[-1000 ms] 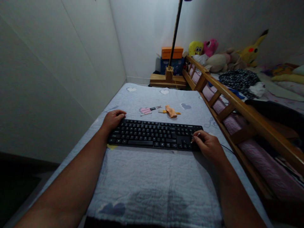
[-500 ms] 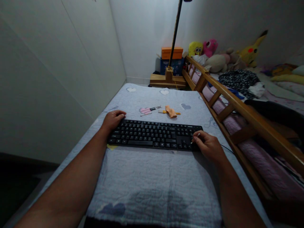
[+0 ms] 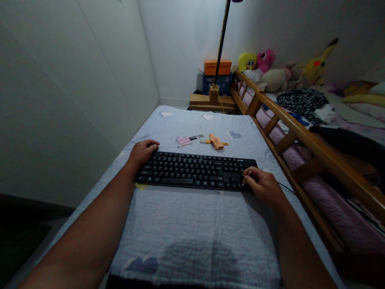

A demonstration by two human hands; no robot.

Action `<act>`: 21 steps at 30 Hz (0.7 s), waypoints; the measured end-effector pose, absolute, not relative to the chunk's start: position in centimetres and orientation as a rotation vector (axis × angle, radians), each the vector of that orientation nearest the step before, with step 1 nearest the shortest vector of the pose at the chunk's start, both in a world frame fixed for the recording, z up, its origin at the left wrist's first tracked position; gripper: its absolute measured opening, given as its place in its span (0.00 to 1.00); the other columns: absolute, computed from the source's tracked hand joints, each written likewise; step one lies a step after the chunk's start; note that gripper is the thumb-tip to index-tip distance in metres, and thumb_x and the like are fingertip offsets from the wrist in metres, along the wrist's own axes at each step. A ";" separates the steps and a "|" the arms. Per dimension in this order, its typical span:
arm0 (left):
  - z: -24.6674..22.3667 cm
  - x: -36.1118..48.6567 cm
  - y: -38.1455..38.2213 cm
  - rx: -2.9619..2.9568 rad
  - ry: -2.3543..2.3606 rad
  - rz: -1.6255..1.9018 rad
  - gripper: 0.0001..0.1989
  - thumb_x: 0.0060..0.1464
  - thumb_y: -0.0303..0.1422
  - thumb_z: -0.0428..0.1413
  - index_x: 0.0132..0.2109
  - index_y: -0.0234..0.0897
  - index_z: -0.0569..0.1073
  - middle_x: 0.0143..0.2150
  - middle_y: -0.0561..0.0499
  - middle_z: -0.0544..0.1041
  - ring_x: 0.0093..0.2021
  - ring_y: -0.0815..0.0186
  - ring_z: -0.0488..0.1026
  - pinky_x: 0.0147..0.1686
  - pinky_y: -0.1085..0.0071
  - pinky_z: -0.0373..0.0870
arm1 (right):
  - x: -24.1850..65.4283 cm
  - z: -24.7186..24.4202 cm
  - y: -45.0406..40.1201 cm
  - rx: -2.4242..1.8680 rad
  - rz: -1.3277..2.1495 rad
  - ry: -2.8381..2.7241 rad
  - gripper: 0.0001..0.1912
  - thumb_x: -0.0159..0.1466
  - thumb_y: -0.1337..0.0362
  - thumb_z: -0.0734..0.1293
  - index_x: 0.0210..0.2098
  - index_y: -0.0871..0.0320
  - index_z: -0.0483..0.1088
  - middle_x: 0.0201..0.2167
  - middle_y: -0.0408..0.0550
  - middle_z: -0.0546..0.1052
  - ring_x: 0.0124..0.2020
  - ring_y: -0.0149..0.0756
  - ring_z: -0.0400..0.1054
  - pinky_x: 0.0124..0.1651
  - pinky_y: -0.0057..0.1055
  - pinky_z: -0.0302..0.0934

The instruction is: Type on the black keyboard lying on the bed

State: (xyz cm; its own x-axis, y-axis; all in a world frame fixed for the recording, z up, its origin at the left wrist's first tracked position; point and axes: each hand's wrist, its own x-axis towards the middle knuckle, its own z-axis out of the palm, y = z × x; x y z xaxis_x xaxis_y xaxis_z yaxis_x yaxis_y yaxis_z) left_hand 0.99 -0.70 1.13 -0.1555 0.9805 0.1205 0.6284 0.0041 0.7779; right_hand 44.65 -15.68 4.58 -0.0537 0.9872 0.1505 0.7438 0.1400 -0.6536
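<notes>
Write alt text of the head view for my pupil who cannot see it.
A right hand pinches what looks like a cotton swab at the right end of a black keyboard; the left hand is at its far-left corner. Beyond, an orange cloth lies over a brush.

The keyboard (image 3: 183, 170) lies on the surface (image 3: 192, 216), left hand (image 3: 143, 151) at its left end, right hand (image 3: 262, 184) at its right; behind lie a brush (image 3: 225, 143) and cloth (image 3: 215, 141), touching.

Black keyboard (image 3: 180, 167), orange cloth (image 3: 215, 141), yellow-handled brush (image 3: 207, 141); pale-blue cover (image 3: 186, 220) with white and grey-blue heart pattern
</notes>
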 end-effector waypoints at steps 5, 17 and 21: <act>1.1 1.0 -0.6 1.665 1.806 1.000 0.15 0.42 0.41 0.59 0.36 0.39 0.83 0.37 0.47 0.84 0.43 0.52 0.78 0.51 0.59 0.73 | 44.6 4.6 -15.7 -1.648 0.619 -1.864 0.09 0.63 0.59 0.63 0.30 0.54 0.72 0.21 0.41 0.74 0.24 0.36 0.68 0.30 0.31 0.57; 1.0 0.9 -0.6 1.662 1.816 0.985 0.17 0.43 0.42 0.58 0.37 0.38 0.82 0.38 0.47 0.84 0.42 0.52 0.79 0.50 0.58 0.74 | 44.8 4.5 -15.7 -1.653 0.583 -1.856 0.10 0.64 0.58 0.63 0.31 0.55 0.73 0.23 0.42 0.74 0.25 0.36 0.68 0.31 0.31 0.58; 0.9 0.9 -0.5 1.667 1.805 0.986 0.18 0.43 0.42 0.57 0.38 0.37 0.83 0.38 0.47 0.84 0.42 0.53 0.78 0.50 0.60 0.73 | 44.8 4.3 -15.5 -1.623 0.546 -1.827 0.10 0.64 0.58 0.63 0.32 0.55 0.73 0.25 0.44 0.77 0.27 0.38 0.70 0.33 0.32 0.60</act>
